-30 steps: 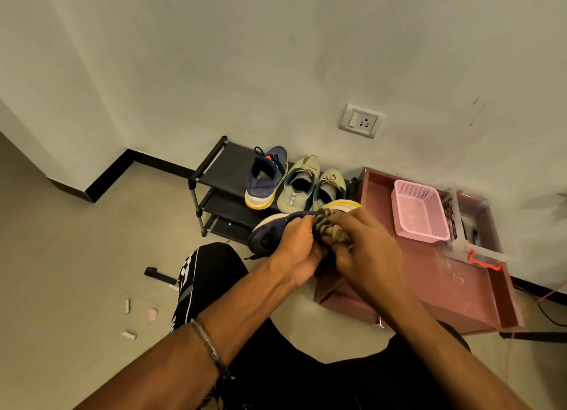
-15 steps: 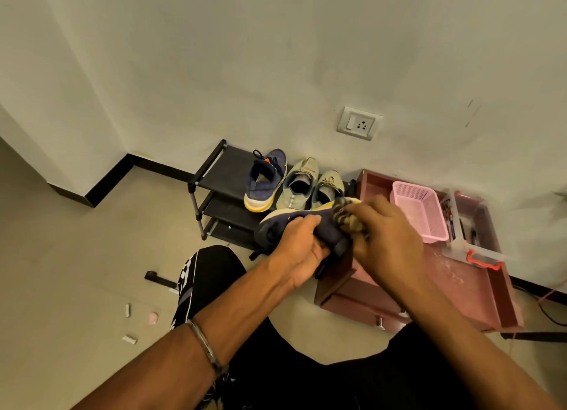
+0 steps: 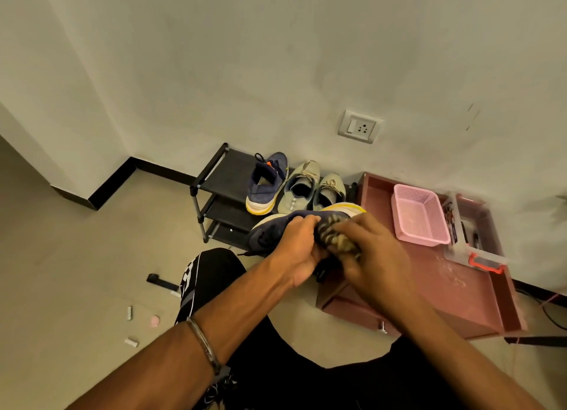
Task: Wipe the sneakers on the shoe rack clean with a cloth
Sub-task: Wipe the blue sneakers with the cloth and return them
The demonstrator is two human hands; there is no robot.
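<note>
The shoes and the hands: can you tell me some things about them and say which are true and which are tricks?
1. The left hand holds a navy sneaker. True.
2. The right hand rubs it with a sponge. False: it grips a striped cloth.
3. Three shoes sit on the shoe rack. True: one navy shoe, two grey shoes.
4. The pink basket sits on the shoe rack. False: it sits on the reddish cabinet.

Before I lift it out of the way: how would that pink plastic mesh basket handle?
The pink plastic mesh basket is probably light, since its perforated walls look thin and it appears empty. It likely slides easily on the maroon tray, and seems unlikely to tip, being low and wide.
</note>
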